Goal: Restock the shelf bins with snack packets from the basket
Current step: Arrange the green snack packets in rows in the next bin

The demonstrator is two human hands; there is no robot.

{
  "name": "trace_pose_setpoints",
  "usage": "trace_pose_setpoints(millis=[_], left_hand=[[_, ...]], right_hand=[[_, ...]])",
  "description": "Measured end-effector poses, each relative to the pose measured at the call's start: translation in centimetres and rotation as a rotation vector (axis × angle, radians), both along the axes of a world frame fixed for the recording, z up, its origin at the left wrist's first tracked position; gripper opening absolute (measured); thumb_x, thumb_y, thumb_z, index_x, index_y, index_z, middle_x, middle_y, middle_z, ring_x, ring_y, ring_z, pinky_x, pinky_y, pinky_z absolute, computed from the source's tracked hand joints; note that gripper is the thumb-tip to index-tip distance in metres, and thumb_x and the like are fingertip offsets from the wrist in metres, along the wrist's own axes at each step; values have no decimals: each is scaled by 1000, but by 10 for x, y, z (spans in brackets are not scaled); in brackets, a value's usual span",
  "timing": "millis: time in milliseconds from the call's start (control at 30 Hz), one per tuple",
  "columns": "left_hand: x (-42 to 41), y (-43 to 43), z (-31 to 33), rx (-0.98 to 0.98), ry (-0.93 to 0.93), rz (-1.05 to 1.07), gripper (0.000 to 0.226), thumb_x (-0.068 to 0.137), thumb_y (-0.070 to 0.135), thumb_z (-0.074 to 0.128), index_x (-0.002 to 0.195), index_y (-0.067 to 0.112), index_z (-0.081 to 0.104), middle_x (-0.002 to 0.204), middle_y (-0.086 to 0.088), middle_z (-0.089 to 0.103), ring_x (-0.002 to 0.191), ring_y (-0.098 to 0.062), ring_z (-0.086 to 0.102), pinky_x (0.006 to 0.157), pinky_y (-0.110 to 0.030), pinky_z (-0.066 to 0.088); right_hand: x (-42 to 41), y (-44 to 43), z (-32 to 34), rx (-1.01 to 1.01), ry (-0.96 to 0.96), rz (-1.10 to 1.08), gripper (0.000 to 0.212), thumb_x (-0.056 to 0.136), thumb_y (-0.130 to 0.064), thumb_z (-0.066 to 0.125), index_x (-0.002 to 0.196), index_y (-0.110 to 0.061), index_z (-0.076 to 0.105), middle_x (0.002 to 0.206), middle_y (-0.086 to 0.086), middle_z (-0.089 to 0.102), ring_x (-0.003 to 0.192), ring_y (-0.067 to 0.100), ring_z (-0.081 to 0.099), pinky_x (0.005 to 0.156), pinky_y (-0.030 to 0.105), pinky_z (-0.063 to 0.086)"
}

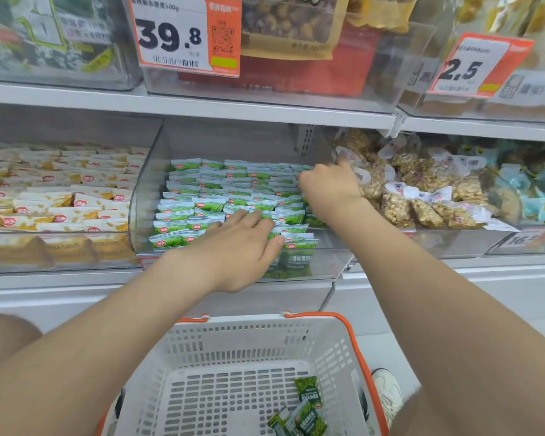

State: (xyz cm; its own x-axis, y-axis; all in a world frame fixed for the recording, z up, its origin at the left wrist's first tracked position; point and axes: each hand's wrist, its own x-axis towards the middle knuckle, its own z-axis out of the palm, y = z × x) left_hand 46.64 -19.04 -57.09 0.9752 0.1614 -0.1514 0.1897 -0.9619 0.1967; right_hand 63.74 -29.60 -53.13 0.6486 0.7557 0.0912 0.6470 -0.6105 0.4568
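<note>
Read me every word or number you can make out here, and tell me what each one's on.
"39.8": top middle price tag, big black digits.
"2.5": top right price tag.
"16": lower right price tag, blurred; the rest unreadable.
Small print on the tags and the green packets: too blurred to read.

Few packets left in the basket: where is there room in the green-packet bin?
Room seems bare behind the back row of green packets, up to the bin's rear wall. Front rows are packed, the left hand on them, the right hand at the right wall.
</note>
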Motion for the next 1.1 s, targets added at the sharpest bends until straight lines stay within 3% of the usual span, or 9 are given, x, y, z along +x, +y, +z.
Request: trace_pose_setpoints(millis=[100, 300, 367, 533, 700, 767, 867, 1000, 1100], left_hand=[[1, -1, -1, 40, -22, -9, 63, 107, 58, 12, 154, 22, 34, 168, -6, 24, 156, -27, 18, 122, -55, 27], [0, -1, -2, 94, -70, -14, 60, 108, 56, 15, 148, 20, 41, 159, -7, 39, 147, -29, 34, 115, -52, 38], [0, 0, -2, 89, -67, -16, 60, 108, 56, 15, 148, 19, 42, 158, -8, 40, 146, -30, 35, 114, -52, 38], [0, -1, -3, 97, -74, -23, 60, 108, 56, 15, 144, 19, 44, 152, -9, 45, 141, -31, 40, 111, -53, 41], [-2, -2, -3, 82, -72, -27, 62, 108, 56, 15, 150, 19, 41, 156, -9, 42, 144, -31, 38, 113, -53, 39], [-3, -2, -1, 85, -74, -27, 61, 108, 56, 15, 148, 19, 42, 155, -8, 43, 143, -31, 39, 112, -53, 40], [-5, -2, 0, 94, -114, -19, 57, 108, 56, 18, 141, 20, 47, 148, -7, 50, 138, -30, 45, 108, -50, 43], [-13, -7, 5, 200, -330, -32, 41, 107, 50, 32, 125, 19, 52, 125, -3, 57, 116, -29, 54, 93, -44, 44], [-23, -20, 14, 148, -605, -90, 22, 99, 42, 51, 106, 21, 52, 97, 2, 53, 86, -28, 55, 73, -42, 46]], right_hand=[[0, 4, -4, 23, 10, 0, 26, 85, 0, 65, 91, -22, 53, 102, 4, 67, 106, 30, 66, 111, 43, 36], [-2, 12, -8, -79, -2, -78, 18, 89, -14, 62, 95, -25, 49, 115, 1, 68, 120, 29, 56, 109, 43, 33], [1, 13, -7, -135, -33, -102, 13, 92, -19, 59, 102, -26, 57, 121, 4, 67, 129, 32, 46, 114, 47, 26], [7, 16, -17, -259, -95, -92, 30, 98, -20, 52, 125, -26, 65, 138, 7, 60, 141, 36, 31, 115, 49, 20], [10, 12, -19, -93, -129, -51, 21, 89, -9, 61, 103, -20, 71, 114, 8, 70, 132, 36, 41, 115, 46, 25], [6, 11, -15, -44, -133, -31, 16, 85, -5, 64, 86, -21, 62, 102, 6, 73, 125, 34, 47, 111, 45, 29], [-1, 10, -5, 16, -119, 6, 29, 80, 0, 70, 78, -22, 51, 97, 6, 72, 111, 33, 59, 102, 43, 37], [-14, -9, 10, 142, -134, 114, 36, 68, 6, 71, 67, -17, 44, 72, 10, 65, 82, 35, 64, 76, 41, 42], [-35, -40, 15, 397, -11, 184, 16, 76, -12, 63, 70, -13, 49, 65, 9, 57, 65, 35, 58, 59, 35, 36]])
